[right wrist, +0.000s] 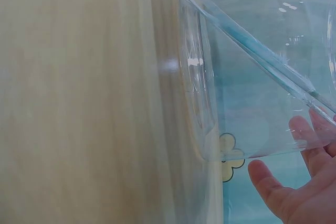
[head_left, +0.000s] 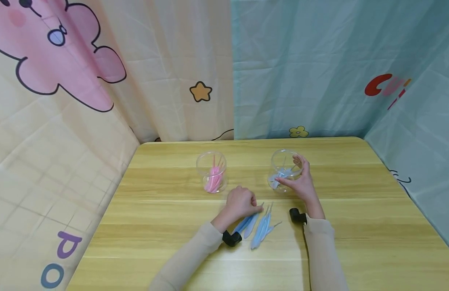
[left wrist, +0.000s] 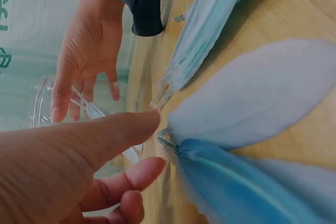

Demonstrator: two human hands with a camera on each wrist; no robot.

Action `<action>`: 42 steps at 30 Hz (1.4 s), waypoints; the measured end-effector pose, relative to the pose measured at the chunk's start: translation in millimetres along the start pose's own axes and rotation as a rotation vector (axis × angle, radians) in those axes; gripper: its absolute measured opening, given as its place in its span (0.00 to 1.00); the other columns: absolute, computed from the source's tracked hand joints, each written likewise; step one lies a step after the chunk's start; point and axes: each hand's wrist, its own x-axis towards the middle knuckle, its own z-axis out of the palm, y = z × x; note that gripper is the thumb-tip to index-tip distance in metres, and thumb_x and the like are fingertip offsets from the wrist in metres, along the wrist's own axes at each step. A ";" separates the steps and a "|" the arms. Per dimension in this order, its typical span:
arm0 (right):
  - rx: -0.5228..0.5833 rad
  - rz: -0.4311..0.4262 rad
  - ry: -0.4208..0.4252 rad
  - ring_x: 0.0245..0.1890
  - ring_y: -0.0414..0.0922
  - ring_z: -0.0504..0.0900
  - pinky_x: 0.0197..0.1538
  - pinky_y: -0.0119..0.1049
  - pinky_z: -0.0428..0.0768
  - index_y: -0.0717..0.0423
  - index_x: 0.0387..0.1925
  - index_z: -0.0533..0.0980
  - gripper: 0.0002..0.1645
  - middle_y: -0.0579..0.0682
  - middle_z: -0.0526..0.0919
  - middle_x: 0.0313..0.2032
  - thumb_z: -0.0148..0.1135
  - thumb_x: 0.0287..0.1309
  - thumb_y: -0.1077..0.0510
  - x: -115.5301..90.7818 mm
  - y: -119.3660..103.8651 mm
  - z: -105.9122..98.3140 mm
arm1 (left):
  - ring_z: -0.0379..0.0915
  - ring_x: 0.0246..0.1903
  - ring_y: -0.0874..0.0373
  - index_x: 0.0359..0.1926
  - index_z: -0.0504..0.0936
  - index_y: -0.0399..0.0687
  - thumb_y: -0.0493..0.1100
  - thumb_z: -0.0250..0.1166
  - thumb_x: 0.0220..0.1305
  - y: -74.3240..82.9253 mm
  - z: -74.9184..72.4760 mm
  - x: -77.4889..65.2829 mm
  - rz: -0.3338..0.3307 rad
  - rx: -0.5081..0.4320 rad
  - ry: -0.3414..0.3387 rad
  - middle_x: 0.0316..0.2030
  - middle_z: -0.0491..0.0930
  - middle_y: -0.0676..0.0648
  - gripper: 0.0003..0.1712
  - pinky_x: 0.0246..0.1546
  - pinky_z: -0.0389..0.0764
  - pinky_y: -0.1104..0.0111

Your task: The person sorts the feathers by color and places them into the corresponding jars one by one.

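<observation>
My left hand (head_left: 240,203) reaches low over some loose blue feathers (head_left: 248,225) on the table. In the left wrist view its thumb and index fingertip stand apart, right at the quills of a blue feather (left wrist: 231,182) and a pale feather (left wrist: 257,95). Just to the right lies a small bunch of light blue feathers (head_left: 261,230). My right hand (head_left: 302,182) holds a clear plastic cup (head_left: 284,151) by its right side, thumb in front and fingers behind. Inside that cup lean several blue feathers (head_left: 281,178); the right wrist view shows one pale blue feather (right wrist: 257,51) through its wall.
A second clear cup (head_left: 211,153) with pink feathers (head_left: 215,180) stands to the left on the wooden table (head_left: 159,226). Printed curtains (head_left: 166,72) hang behind the table's back edge and along both sides. Each wrist carries a black camera mount (head_left: 298,216).
</observation>
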 end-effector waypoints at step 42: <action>0.011 0.012 -0.016 0.66 0.59 0.52 0.64 0.63 0.48 0.57 0.70 0.46 0.63 0.61 0.55 0.67 0.78 0.39 0.63 -1.8 -15.0 -2.0 | 0.64 0.17 0.65 0.26 0.82 0.53 0.55 0.66 0.59 -8.6 -30.4 7.7 -0.016 -0.534 -0.092 0.19 0.74 0.57 0.13 0.17 0.65 0.73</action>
